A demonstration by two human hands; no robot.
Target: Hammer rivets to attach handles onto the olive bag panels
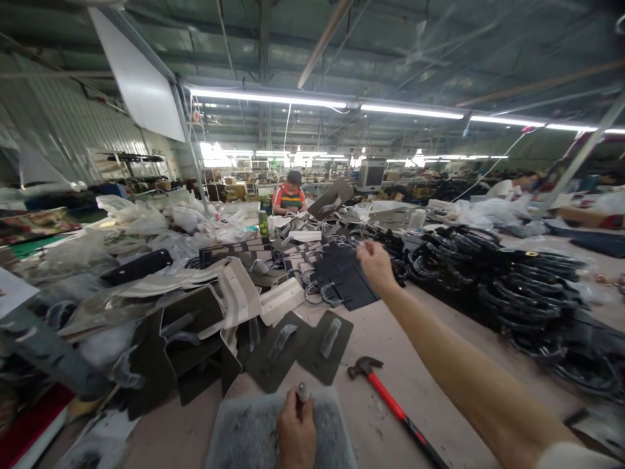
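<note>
My left hand is closed around a short metal punch, whose round end shows above my thumb and fingers. Below this hand lies a worn, scuffed pad. My right arm is stretched far forward. At its end, my right hand hovers by a stack of flat black panels, fingers curled together; anything between them is hidden or too small to name. A claw hammer with a red and black handle rests on the table, right of the pad. Two dark panels with plastic-wrapped handles lie just beyond the pad.
Black plastic-wrapped handles are heaped on the right. Folded dark and pale panels crowd the left, with a grey post in front. Across the table, a person in a red top sits behind more piled pieces.
</note>
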